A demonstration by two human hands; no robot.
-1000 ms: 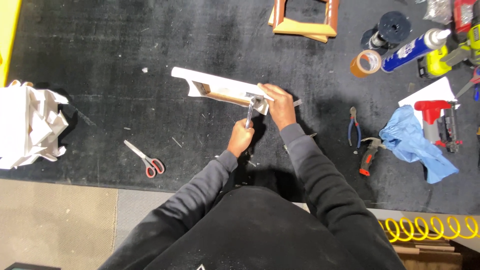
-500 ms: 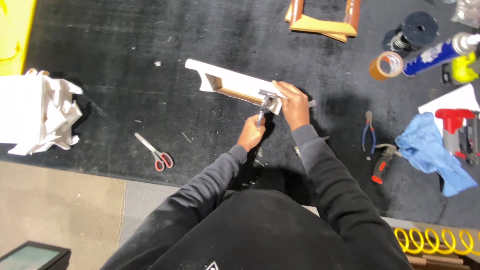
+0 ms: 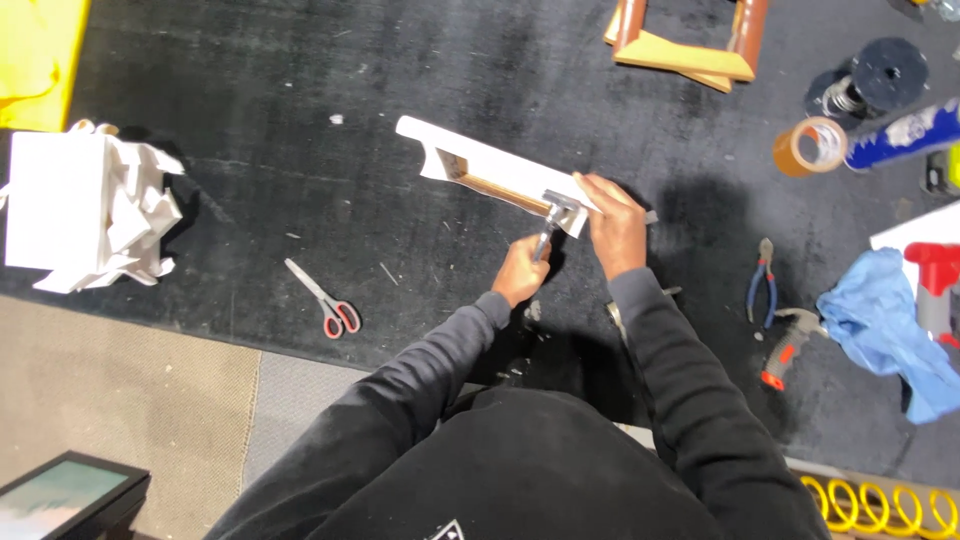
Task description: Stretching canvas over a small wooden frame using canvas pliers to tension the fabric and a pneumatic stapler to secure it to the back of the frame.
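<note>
A long white moulding piece [image 3: 478,165] with a brown wooden inner face lies at an angle on the black mat [image 3: 300,120]. My right hand [image 3: 612,222] presses down on its near right end. My left hand [image 3: 521,272] grips the handle of a small metal tool [image 3: 556,212], whose head rests against that same end of the moulding, just left of my right hand. Both sleeves are dark.
Red-handled scissors [image 3: 324,301] lie to the left, crumpled white paper [image 3: 90,210] further left. On the right are blue pliers [image 3: 762,279], a hammer [image 3: 788,345], a blue cloth [image 3: 885,325], a tape roll [image 3: 810,146] and a wooden frame [image 3: 690,40].
The view has shifted a little, so everything sits lower and further right in the frame. Both hands stay on the moulding's end with the tool.
</note>
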